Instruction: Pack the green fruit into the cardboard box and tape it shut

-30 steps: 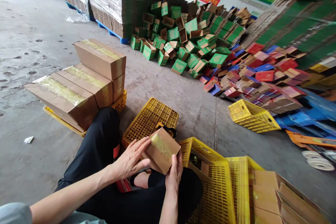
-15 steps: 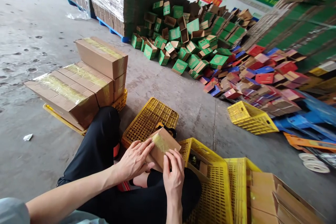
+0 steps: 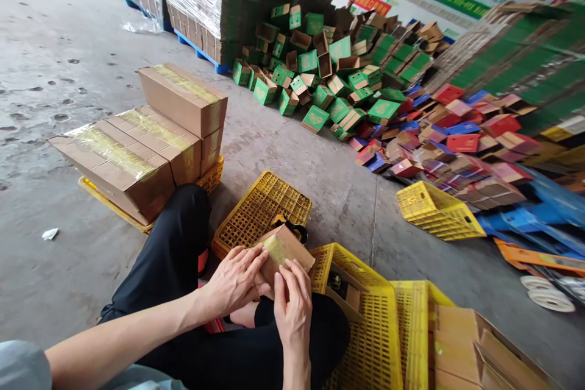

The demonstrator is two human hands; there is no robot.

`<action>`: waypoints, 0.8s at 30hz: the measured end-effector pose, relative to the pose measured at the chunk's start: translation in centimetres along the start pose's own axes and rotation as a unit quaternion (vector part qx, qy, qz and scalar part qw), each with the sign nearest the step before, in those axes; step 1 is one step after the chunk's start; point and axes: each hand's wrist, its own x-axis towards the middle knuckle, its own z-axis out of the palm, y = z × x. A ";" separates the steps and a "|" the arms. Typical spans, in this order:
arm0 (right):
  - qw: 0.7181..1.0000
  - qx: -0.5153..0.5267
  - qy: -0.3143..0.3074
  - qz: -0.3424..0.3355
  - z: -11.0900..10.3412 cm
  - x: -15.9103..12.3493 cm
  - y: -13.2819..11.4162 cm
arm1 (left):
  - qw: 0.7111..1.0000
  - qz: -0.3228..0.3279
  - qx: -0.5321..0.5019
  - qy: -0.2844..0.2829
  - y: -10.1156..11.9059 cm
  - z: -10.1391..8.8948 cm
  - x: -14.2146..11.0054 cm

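A small brown cardboard box [image 3: 292, 248] with yellowish clear tape across its top rests tilted by my lap. My left hand [image 3: 237, 277] holds its left side, fingers stretched over the top edge and thumb lower down. On the near right part of the box, my right hand [image 3: 292, 298] presses with bent fingertips at the tape's end. Just behind the box, a yellow-and-black tool [image 3: 296, 230], like a tape dispenser, lies partly hidden on an upturned yellow crate [image 3: 260, 204]. The underside of the box is out of sight.
Taped cartons [image 3: 150, 134] are stacked on a yellow crate at left. Yellow crates [image 3: 377, 335] stand close on my right, with cardboard boxes [image 3: 457, 341] beyond. Heaps of green boxes [image 3: 315, 119] and red-and-blue boxes [image 3: 461, 143] lie ahead, near another yellow crate [image 3: 439, 210].
My right hand has slid slightly left and toward me over the box top. My left hand keeps its place on the box. The view has shifted a little.
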 end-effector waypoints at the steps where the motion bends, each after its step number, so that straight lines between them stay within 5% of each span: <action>1: 1.000 -0.010 -0.006 -0.014 0.0 0.3 -0.1 | 1.000 0.001 0.001 0.001 0.0 0.0 0.0; 24: 0.982 -0.123 -0.108 -0.091 1.4 5.2 -1.0 | 0.999 0.009 0.004 0.031 0.3 0.1 -0.1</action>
